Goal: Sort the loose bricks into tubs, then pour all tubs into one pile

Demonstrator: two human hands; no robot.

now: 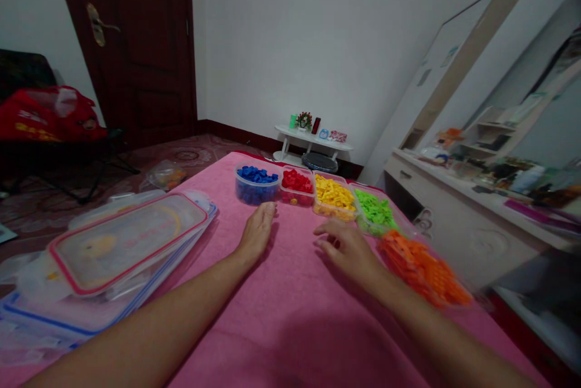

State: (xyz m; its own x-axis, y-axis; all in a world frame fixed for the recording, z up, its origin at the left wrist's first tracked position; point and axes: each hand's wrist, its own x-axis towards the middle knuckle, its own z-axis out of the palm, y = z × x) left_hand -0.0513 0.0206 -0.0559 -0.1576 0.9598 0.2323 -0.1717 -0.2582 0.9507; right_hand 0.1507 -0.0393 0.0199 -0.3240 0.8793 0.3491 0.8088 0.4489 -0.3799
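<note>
Blue pieces (pixel 258 175) sit just beyond the left grip (pixel 258 229), extended flat, unloaded; yellow pieces (pixel 334 193) sit beyond the right grip (pixel 347 247), loosely curled, likewise unloaded.

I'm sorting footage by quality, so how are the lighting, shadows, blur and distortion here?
Head view: dim, greyish light, with a soft shadow on the pink cloth near the bottom edge; head view: the dresser and orange pieces at right look smeared; head view: the door leans, likely wide-angle distortion, and the top right corner darkens.
</note>
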